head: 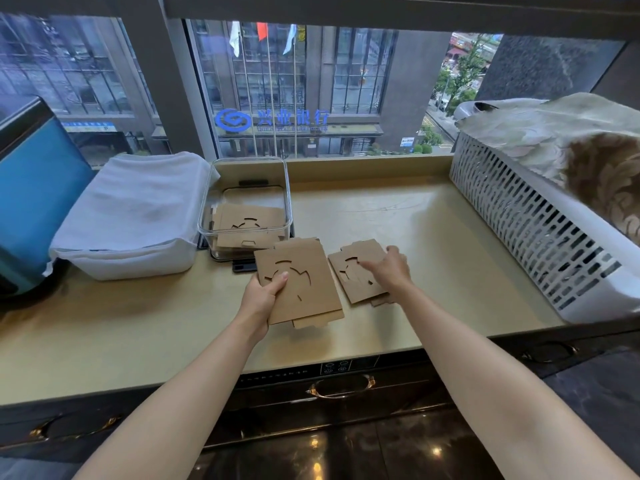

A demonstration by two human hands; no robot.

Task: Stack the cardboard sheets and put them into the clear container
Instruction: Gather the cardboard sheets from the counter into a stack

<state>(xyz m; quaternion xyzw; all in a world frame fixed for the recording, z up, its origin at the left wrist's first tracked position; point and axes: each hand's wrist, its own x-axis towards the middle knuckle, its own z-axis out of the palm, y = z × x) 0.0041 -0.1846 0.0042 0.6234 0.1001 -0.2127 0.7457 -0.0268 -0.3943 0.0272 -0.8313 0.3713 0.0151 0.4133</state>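
Note:
A clear container (285, 188) stands on the beige counter with several brown cardboard sheets (249, 223) lying inside it. My left hand (265, 296) grips a small stack of cardboard sheets (304, 289) by its left edge, just in front of the container. To the right, another pile of cardboard sheets (353, 275) lies flat on the counter. My right hand (389, 268) rests on top of that pile, fingers spread over it and curled at its far right edge.
A white box covered with white cloth (135, 216) sits left of the container, and a blue appliance (31, 195) stands at the far left. A white slotted basket (540, 223) with patterned fabric fills the right side. A window runs along the back.

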